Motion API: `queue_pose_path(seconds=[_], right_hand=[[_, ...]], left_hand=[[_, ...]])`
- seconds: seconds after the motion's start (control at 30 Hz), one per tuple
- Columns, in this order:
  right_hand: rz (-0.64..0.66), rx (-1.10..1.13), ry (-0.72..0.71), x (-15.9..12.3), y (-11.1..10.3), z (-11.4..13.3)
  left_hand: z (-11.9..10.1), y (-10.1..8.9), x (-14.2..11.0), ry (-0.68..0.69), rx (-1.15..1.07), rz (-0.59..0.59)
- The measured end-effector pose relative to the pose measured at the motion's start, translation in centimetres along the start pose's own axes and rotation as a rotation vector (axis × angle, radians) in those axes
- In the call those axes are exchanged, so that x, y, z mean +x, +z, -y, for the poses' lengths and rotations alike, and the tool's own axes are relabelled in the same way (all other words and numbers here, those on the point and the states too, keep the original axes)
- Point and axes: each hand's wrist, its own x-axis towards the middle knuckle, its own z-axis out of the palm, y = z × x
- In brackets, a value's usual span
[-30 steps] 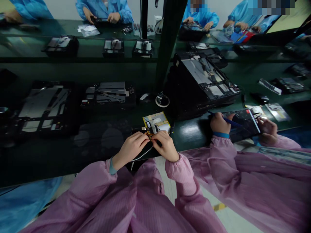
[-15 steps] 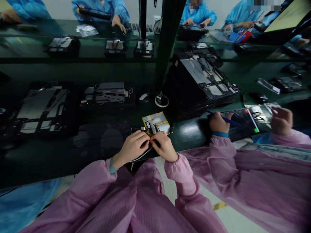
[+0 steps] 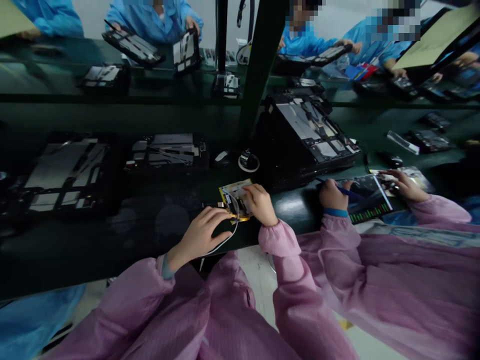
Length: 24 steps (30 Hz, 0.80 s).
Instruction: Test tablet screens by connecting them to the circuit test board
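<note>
My right hand (image 3: pixel 258 202) is closed with bent fingers on a small board with yellow tape (image 3: pixel 232 191) lying on the dark green bench (image 3: pixel 157 235). A loose yellow tape strip (image 3: pixel 240 218) curls just under that hand. My left hand (image 3: pixel 204 232) is a little nearer to me, its fingers and thumb curled round a dark part that I cannot make out. A thin white cable (image 3: pixel 226 239) runs from the board past my left thumb toward the bench edge. Both of my sleeves are pink.
Opened devices lie to the left (image 3: pixel 67 170), in the middle (image 3: pixel 167 150) and tilted at the right (image 3: pixel 315 132). A tape roll (image 3: pixel 248 160) stands by a green post (image 3: pixel 258 65). A co-worker's hand (image 3: pixel 330 195) holds a blue pen over a tablet (image 3: pixel 369 200). People in blue work behind.
My hands have come apart: the right one moved forward onto the small board, the left stayed near the bench edge. The co-worker's far hand came back down to the tablet.
</note>
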Motion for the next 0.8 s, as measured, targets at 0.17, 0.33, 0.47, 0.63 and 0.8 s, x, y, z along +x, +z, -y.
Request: queue_pose_path(seconds=[0.17,0.33,0.47,0.63,0.8], right_hand=[[0.035,-0.254,-0.077,0.8,2.7,-1.4],[-0.008,-0.351,-0.132,0.6,2.5,-1.6],[0.018,-0.396,-0.155,0.6,2.3,-1.3],[0.03,-0.443,-0.153,0.7,2.6,-1.1],[0.013,-0.234,-0.081,0.5,0.2,-1.3]], left_hand=[[1.0,-2.9,-3.6,-0.243,0.012,-0.167],[3.9,-6.1,-9.0,-0.513,0.159,-0.438],[6.5,-8.0,-12.3,-0.668,0.263,-0.594],[8.7,-9.0,-14.2,-0.897,0.163,-0.565],[9.6,-10.0,-14.8,-0.984,-0.142,-0.538]])
